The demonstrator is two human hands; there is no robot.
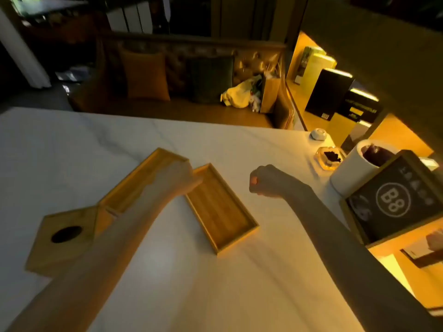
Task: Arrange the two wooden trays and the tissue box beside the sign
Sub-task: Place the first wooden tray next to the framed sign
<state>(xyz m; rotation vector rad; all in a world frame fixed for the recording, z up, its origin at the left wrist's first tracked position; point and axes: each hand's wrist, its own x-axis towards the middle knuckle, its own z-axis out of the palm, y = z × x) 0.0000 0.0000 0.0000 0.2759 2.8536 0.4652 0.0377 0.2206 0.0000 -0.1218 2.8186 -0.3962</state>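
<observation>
On the pale marble table [72,144], the left hand [184,178] is down at the far corner of the nearer wooden tray [220,209], looking closed on its rim, though motion blur hides the fingers. The right hand [266,180] hangs curled into a loose fist above bare tabletop, holding nothing.

Now the risk: that tray is gripped at one corner only, so a quick pull could swing it round into the second tray [143,180], which lies just beside it on the left. Carry it too far right and it may knock the white cylinder [354,171] or the glass ashtray [332,156] crowding the sign [393,202].

Both trays are shallow, honey-coloured rectangles with low walls, empty, lying at a slant. The tissue box [64,238], same wood with a dark oval opening on top, sits at the left, touching the end of the second tray. All three are well apart from the sign at the right edge.
</observation>
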